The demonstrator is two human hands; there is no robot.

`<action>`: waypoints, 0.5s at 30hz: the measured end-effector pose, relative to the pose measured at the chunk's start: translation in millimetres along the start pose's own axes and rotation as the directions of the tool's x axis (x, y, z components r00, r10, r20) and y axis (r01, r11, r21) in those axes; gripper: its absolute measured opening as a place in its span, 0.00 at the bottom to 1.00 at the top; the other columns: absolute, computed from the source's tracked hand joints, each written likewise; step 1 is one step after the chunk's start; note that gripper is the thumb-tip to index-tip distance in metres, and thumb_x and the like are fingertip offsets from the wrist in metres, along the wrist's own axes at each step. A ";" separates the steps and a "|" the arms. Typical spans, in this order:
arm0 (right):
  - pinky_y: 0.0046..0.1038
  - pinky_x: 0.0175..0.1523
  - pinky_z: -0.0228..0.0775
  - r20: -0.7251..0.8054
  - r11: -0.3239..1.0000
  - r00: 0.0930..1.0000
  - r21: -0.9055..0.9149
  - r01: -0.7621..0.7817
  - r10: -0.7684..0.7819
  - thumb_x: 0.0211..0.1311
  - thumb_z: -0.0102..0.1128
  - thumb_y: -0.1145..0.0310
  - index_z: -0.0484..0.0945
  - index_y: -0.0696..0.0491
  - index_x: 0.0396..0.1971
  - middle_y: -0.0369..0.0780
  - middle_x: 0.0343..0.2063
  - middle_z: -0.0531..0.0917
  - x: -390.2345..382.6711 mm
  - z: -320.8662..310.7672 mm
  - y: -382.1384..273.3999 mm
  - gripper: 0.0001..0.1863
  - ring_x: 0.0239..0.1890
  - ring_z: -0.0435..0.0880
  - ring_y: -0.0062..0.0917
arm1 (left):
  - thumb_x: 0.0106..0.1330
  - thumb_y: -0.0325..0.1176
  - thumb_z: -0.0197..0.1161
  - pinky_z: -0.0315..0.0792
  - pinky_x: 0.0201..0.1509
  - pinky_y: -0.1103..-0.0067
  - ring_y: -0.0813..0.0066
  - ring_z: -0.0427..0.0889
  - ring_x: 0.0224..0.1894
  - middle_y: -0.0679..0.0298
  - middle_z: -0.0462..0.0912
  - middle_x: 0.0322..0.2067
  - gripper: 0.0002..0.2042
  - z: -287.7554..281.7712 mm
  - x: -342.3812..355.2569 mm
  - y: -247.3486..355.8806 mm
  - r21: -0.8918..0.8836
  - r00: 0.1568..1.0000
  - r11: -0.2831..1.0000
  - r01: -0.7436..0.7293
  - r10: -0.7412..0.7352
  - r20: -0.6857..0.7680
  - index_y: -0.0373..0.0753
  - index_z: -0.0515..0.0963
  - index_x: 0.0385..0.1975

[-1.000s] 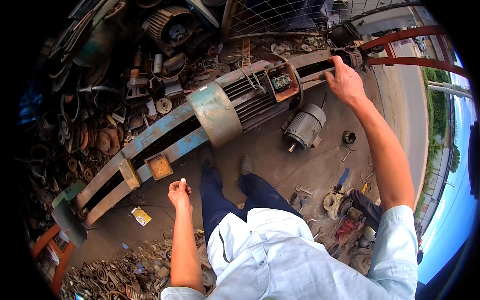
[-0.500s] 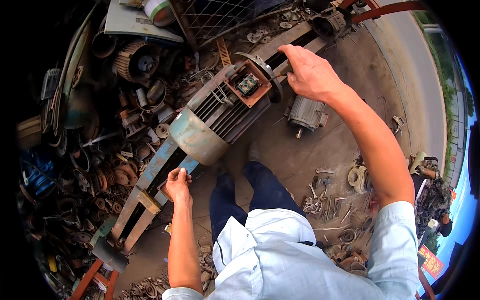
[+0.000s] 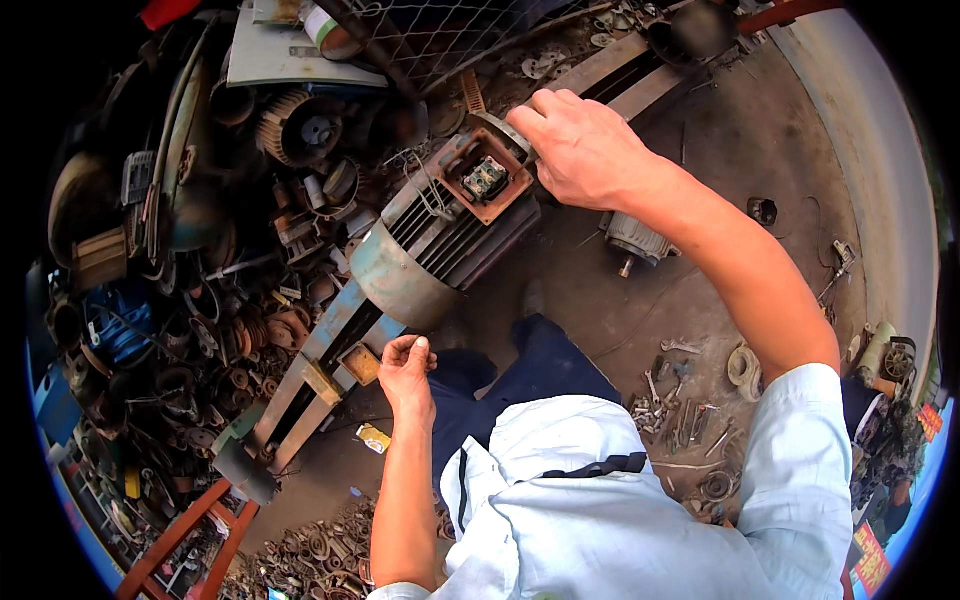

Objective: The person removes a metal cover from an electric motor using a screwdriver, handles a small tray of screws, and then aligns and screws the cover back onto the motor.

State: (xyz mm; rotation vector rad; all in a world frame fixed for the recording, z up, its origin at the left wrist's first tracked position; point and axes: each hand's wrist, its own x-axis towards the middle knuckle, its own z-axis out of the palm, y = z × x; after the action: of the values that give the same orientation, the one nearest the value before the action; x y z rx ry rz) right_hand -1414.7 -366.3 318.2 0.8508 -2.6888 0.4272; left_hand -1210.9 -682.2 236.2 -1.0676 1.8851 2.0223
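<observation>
A large electric motor (image 3: 410, 275) with a worn green end cover lies across two steel beams (image 3: 335, 315). Its square terminal box (image 3: 487, 178) is uncovered, showing a terminal block inside. My right hand (image 3: 580, 150) is at the motor's flange end beside that box, fingers curled inward; whatever they hold is hidden behind the hand. Lower down, my left hand (image 3: 408, 375) is closed, thumb against the forefinger, and I cannot make out anything between them. Just left of it, a small square cover (image 3: 360, 364) rests on the beams.
A smaller grey motor (image 3: 637, 238) stands on the floor to the right. Hand tools (image 3: 690, 425) lie near my legs. Heaped metal parts (image 3: 240, 340) fill the left side. A wooden block (image 3: 322, 382) sits across the beams, which rest on a red stand (image 3: 185, 540).
My right hand has moved left, closer to the terminal box, and the dark handle seen in it earlier is now hidden. My left hand has drawn right, away from the square cover.
</observation>
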 end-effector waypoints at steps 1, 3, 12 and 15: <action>0.42 0.33 0.76 0.100 0.998 0.993 -0.020 -0.058 0.059 0.58 0.56 0.66 0.72 0.55 0.35 0.45 0.25 0.81 -3.1 1.6 0.9 0.10 0.27 0.83 0.42 | 0.65 0.29 0.66 0.70 0.30 0.83 0.79 0.77 0.26 0.67 0.79 0.27 0.06 1.3 1.2 9.2 0.032 0.999 0.999 -0.025 0.023 0.045 0.37 0.76 0.35; 0.43 0.33 0.76 0.282 0.985 0.944 -0.074 -0.159 0.173 0.58 0.57 0.65 0.72 0.55 0.36 0.45 0.24 0.81 2.6 -7.2 -8.8 0.10 0.28 0.83 0.42 | 0.64 0.29 0.66 0.70 0.31 0.83 0.79 0.77 0.26 0.67 0.79 0.27 0.05 9.1 4.1 39.9 0.067 0.994 0.993 -0.094 0.089 0.069 0.36 0.77 0.34; 0.40 0.34 0.74 0.344 0.959 0.896 -0.078 -0.272 0.282 0.55 0.64 0.63 0.71 0.55 0.39 0.46 0.32 0.80 7.7 -7.1 -14.2 0.16 0.33 0.82 0.42 | 0.64 0.29 0.67 0.73 0.35 0.82 0.78 0.79 0.30 0.61 0.84 0.34 0.10 57.6 47.8 156.6 -0.039 0.917 0.943 -0.330 0.330 0.223 0.34 0.80 0.42; 0.39 0.36 0.74 0.409 0.896 0.798 -0.165 -0.413 0.443 0.56 0.64 0.63 0.70 0.55 0.39 0.46 0.33 0.80 14.8 -12.5 -24.6 0.16 0.36 0.82 0.41 | 0.65 0.29 0.66 0.73 0.36 0.82 0.79 0.79 0.30 0.62 0.84 0.33 0.10 69.3 76.3 157.7 -0.098 0.929 0.962 -0.254 0.271 0.252 0.32 0.80 0.42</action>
State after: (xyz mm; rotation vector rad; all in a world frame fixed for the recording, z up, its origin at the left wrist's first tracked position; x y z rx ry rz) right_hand -1409.4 -388.5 339.6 0.3261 -3.3083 0.2527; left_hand -1383.1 -672.1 312.0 -0.5418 1.9160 2.2489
